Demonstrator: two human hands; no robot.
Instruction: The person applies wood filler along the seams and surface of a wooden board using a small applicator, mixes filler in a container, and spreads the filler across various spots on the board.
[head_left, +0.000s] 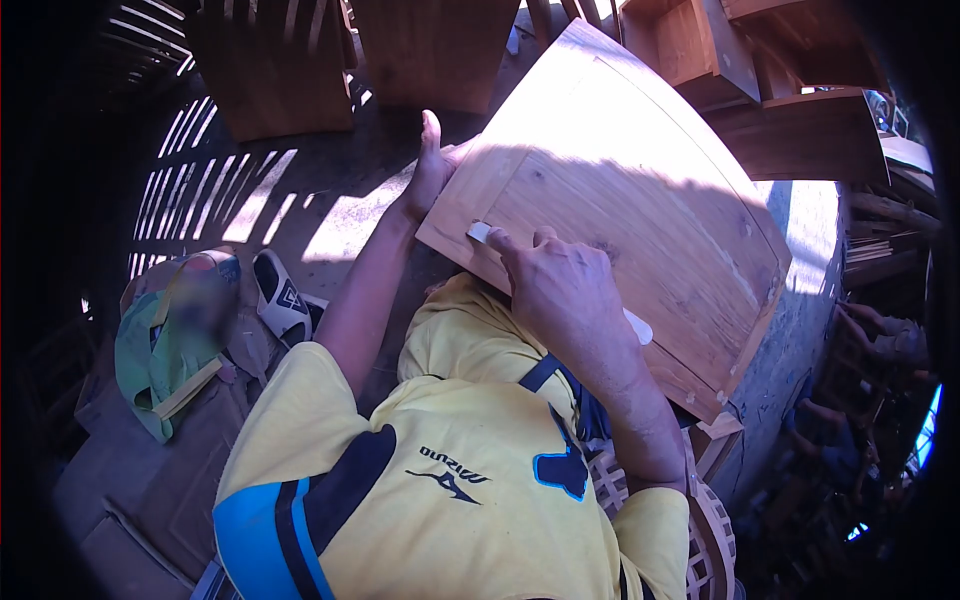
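A flat wooden panel with a framed border lies tilted in front of me, its upper part in bright sunlight. Along its left edge, my left hand supports it, thumb raised off the wood and the other fingers partly hidden behind the edge. My right hand is over the panel's lower left part, fingers closed around a flat white tool with a rounded end. The tool's other tip shows beyond my fingertips, against the panel's border. Its middle is covered by my hand.
Wooden drawers or boxes stand at the upper right. Dark boards lean at the top left. A sandal and a green bag lie on the left. Beside me is a lattice-patterned chair. Other people's limbs appear at far right.
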